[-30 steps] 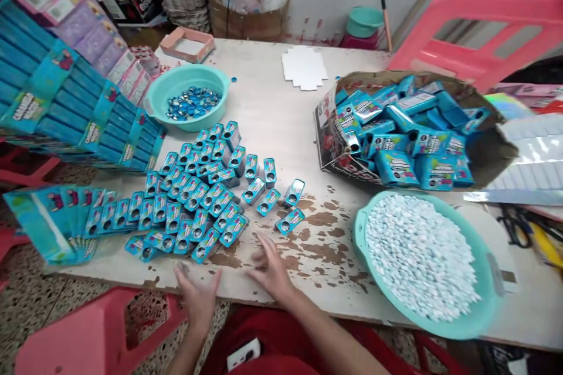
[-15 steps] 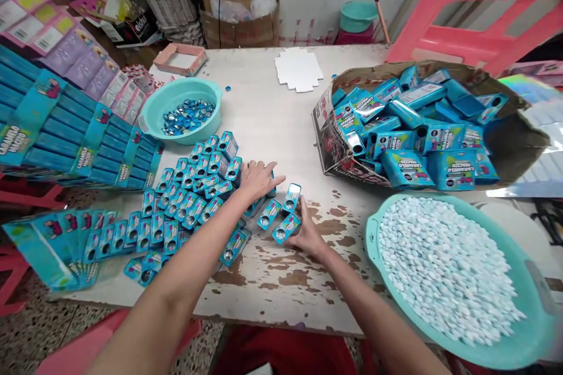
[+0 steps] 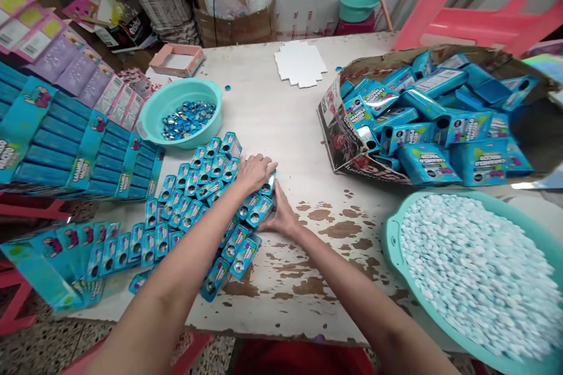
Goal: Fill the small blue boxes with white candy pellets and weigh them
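Note:
Small blue candy boxes [image 3: 187, 214], with round openings in their tops, stand packed together on the table. My left hand [image 3: 254, 174] lies over the far right part of this group, its fingers slightly bent across the box tops and not closed around any one box. At the group's right edge, my right hand [image 3: 281, 211] grips a few of the candy boxes [image 3: 259, 212] between thumb and fingers, against the others. White pieces show in some of the openings. Under my left forearm, part of the group is hidden.
A turquoise basin [image 3: 182, 143] of shiny blue caps stands behind the group. To the right are a cardboard box [image 3: 331, 135] of larger blue packs and a basin [image 3: 393, 237] of pale candies. Display stacks [image 3: 79, 140] rise on the left. A white cutout [image 3: 301, 64] lies at the back.
My right hand has moved left with its boxes, which now sit against the group. My left hand's spread fingers have drawn in and bent over the boxes. The view has shifted slightly.

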A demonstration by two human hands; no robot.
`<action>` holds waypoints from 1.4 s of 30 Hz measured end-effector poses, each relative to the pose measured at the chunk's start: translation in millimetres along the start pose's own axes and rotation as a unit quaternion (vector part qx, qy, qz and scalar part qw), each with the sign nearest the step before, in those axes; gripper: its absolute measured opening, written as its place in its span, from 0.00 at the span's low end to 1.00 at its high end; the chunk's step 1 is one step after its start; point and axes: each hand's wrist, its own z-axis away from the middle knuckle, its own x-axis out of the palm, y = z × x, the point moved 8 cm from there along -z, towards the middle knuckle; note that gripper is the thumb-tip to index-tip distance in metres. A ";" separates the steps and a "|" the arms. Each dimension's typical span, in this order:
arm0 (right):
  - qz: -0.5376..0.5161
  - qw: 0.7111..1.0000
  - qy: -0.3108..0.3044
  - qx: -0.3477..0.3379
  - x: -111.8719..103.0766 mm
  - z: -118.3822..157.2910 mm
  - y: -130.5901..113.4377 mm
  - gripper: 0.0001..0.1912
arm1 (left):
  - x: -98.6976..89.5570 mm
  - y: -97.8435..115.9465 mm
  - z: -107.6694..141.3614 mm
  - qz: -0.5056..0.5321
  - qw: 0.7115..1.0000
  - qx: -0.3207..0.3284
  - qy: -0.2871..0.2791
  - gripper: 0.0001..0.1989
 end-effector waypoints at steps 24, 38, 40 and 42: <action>0.177 0.968 0.178 -0.009 -180.9 246.3 -105.8 0.34 | -60.5 86.6 36.1 0.170 0.955 -0.142 0.199 0.31; 0.309 0.849 0.421 0.080 -560.4 330.2 7.2 0.26 | -12.5 390.3 -22.2 0.099 0.972 -0.013 0.214 0.35; 0.291 0.865 0.404 0.065 -569.0 321.2 14.2 0.27 | -11.2 413.2 -44.0 0.045 0.979 0.005 0.201 0.35; 0.258 0.873 0.408 0.068 -567.3 329.8 23.7 0.27 | -6.0 426.7 -60.3 0.015 0.981 0.023 0.193 0.32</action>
